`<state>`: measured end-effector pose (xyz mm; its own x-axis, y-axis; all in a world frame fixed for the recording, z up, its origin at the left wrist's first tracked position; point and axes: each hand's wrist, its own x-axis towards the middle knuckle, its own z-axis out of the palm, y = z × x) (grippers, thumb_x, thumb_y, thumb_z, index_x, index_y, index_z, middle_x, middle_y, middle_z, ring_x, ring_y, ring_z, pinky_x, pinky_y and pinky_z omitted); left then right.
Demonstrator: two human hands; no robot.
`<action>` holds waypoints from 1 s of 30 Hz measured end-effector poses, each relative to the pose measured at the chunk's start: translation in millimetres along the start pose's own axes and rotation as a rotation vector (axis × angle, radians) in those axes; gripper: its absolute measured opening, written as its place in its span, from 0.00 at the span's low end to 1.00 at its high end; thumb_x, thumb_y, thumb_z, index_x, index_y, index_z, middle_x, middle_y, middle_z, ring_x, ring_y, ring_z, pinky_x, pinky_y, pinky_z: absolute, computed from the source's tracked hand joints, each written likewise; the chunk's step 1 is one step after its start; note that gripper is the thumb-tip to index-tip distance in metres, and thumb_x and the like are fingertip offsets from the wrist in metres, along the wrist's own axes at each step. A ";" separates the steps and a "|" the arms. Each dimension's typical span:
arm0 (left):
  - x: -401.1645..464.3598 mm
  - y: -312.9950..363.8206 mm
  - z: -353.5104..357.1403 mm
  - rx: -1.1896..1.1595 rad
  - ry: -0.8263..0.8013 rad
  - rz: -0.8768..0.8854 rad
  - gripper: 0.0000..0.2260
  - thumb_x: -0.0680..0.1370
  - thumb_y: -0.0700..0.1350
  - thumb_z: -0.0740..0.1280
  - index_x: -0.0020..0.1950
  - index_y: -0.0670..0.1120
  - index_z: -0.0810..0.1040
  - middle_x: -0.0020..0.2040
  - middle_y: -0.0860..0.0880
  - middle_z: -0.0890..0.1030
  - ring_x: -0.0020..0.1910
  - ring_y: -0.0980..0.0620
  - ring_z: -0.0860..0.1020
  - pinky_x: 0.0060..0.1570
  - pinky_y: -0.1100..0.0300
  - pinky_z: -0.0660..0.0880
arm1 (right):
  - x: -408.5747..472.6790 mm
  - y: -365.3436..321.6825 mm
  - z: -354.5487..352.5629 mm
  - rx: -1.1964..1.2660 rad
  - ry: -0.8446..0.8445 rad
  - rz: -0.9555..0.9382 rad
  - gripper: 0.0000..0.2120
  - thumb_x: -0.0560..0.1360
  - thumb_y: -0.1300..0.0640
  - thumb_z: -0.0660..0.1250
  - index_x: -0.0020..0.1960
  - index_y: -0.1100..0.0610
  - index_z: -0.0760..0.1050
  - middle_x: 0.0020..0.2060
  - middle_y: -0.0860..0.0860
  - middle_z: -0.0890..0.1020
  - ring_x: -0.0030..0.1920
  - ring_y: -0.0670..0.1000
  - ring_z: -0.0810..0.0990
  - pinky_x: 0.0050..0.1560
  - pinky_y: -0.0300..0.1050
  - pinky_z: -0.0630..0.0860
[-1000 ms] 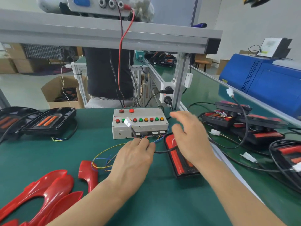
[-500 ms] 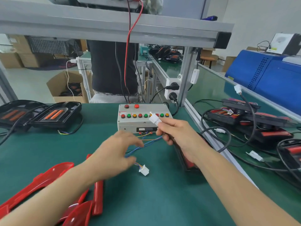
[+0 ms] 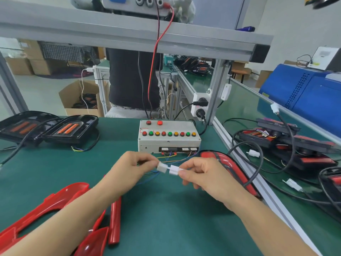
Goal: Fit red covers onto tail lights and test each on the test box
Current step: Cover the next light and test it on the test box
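The left hand [image 3: 129, 169] pinches a white plastic plug [image 3: 162, 167]; the right hand [image 3: 202, 175] pinches its white mating connector [image 3: 174, 170]. Both meet end to end just near of the grey button-topped test box [image 3: 168, 137], the red-covered tail light [image 3: 228, 169] lying right.

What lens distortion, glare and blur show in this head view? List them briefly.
Head view: wide-angle lens bows the overhead aluminium beam and stretches the forearms at the lower edge; soft even lighting, faint shadows; glossy highlights on the red covers; both hands and white connectors slightly soft; test box sharp.
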<state>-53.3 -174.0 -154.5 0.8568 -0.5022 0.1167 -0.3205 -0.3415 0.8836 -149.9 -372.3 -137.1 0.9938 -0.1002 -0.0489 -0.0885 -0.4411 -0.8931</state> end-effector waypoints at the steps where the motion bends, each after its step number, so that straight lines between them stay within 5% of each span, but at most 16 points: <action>1: 0.1 0.3 -0.6 -0.084 0.038 -0.015 0.09 0.77 0.40 0.68 0.40 0.51 0.84 0.35 0.53 0.80 0.34 0.58 0.74 0.40 0.65 0.69 | -0.3 0.8 -0.1 0.008 0.011 0.007 0.03 0.75 0.52 0.71 0.46 0.50 0.81 0.31 0.44 0.83 0.28 0.41 0.73 0.31 0.30 0.68; 7: -5.3 5.1 1.3 -0.260 0.116 -0.013 0.12 0.75 0.36 0.69 0.39 0.51 0.85 0.40 0.51 0.85 0.40 0.61 0.80 0.47 0.71 0.74 | 1.7 -0.8 5.0 0.094 0.045 0.000 0.02 0.76 0.53 0.71 0.47 0.50 0.82 0.31 0.44 0.83 0.27 0.39 0.73 0.29 0.28 0.68; 12: -7.1 6.8 2.0 -0.233 0.111 -0.021 0.09 0.75 0.36 0.69 0.38 0.47 0.85 0.32 0.51 0.81 0.33 0.60 0.75 0.40 0.69 0.72 | 2.5 -3.0 6.8 0.059 0.025 -0.059 0.01 0.75 0.54 0.72 0.45 0.49 0.82 0.31 0.45 0.83 0.30 0.42 0.74 0.31 0.31 0.68; 18: 0.0 10.2 -0.7 -0.229 0.054 -0.120 0.13 0.76 0.40 0.68 0.32 0.46 0.82 0.27 0.52 0.77 0.28 0.58 0.71 0.36 0.76 0.69 | 3.6 0.2 12.0 -0.091 0.206 -0.206 0.04 0.73 0.55 0.73 0.43 0.46 0.81 0.35 0.49 0.84 0.32 0.49 0.75 0.35 0.38 0.69; 24: 0.4 10.4 -3.2 -0.270 0.030 -0.126 0.09 0.76 0.38 0.68 0.35 0.42 0.82 0.28 0.50 0.78 0.28 0.57 0.72 0.37 0.74 0.71 | 3.5 -3.0 13.4 -0.003 0.156 -0.208 0.03 0.73 0.57 0.73 0.44 0.49 0.83 0.32 0.47 0.82 0.30 0.40 0.73 0.32 0.31 0.68; 30: 0.6 13.5 5.1 -0.315 0.060 -0.086 0.07 0.75 0.36 0.68 0.38 0.40 0.83 0.28 0.49 0.79 0.28 0.57 0.72 0.35 0.71 0.72 | 6.7 -10.2 19.0 -0.031 0.152 -0.227 0.05 0.73 0.58 0.73 0.41 0.48 0.81 0.29 0.46 0.80 0.28 0.41 0.71 0.31 0.34 0.67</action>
<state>-59.2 -183.0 -144.8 0.9005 -0.4314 0.0542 -0.1138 -0.1136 0.9870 -141.1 -351.5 -136.7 0.9669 -0.1277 0.2211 0.1312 -0.4944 -0.8593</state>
